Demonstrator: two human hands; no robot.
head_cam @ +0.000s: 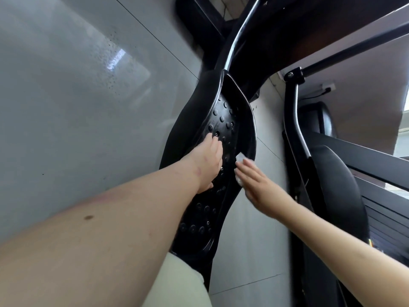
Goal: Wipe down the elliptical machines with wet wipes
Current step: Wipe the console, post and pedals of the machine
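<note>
Studs cover the black foot pedal (223,120) of the elliptical machine, which fills the middle of the tilted view and runs up into a glossy black bar (235,38). The left hand (208,161) lies on the pedal's studded face, its fingers (218,149) loosely extended and laid on the surface; they hold nothing. The right hand (256,182) is at the pedal's right rim, fingers (247,167) straight and close together, pressing a white wet wipe (240,157) flat against the raised edge. The wipe shows past the fingertips and again under the edge of the palm; whether the thumb hooks it I cannot tell. Grey floor tiles (66,96) lie to the left, speckled with small dark spots. A second black pedal (338,185) sits to the right, well apart from both hands, beside a curved black frame tube (292,120). A pale trouser leg (181,282) shows at the bottom edge — just below the foot pedal's near end.
</note>
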